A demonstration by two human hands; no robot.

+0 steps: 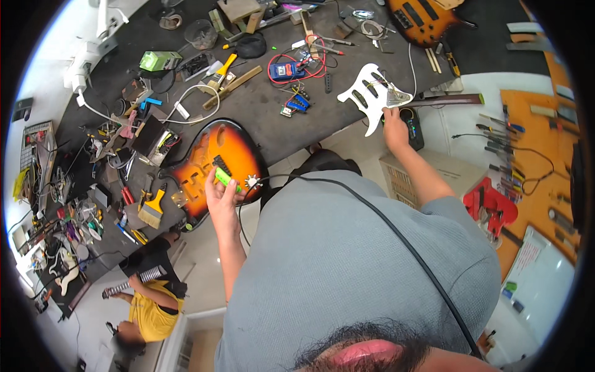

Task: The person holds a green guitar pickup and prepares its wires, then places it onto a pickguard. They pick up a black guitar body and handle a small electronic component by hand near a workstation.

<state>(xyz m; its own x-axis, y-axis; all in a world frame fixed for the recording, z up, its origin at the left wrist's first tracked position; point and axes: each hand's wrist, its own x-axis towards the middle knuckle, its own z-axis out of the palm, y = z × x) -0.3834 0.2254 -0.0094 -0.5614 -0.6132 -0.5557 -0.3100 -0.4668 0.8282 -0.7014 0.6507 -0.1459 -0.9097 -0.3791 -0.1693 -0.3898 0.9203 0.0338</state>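
Observation:
My left hand (222, 201) is closed around a small bright green oblong thing (223, 177), pinched between thumb and fingers. Its exact kind is too small to make out. Beneath and beyond that hand lies a sunburst electric guitar body (238, 149) with open cavities, near the bench edge. A silvery star-shaped piece (252, 181) shows beside the fingers. Out to the right, my right hand (395, 129) grips the near edge of a white guitar pickguard (374, 111), which has dark pickup slots and wiring on it. The pickguard is held at the bench's front edge.
On the dark workbench (279, 127) lie a blue multimeter (286, 71) with red leads, yellow brushes (152, 211) and wood strips (232, 87). Another sunburst guitar (427, 25) rests at the far right. Tools hang on an orange board (533, 142). A person in yellow (155, 313) sits at lower left.

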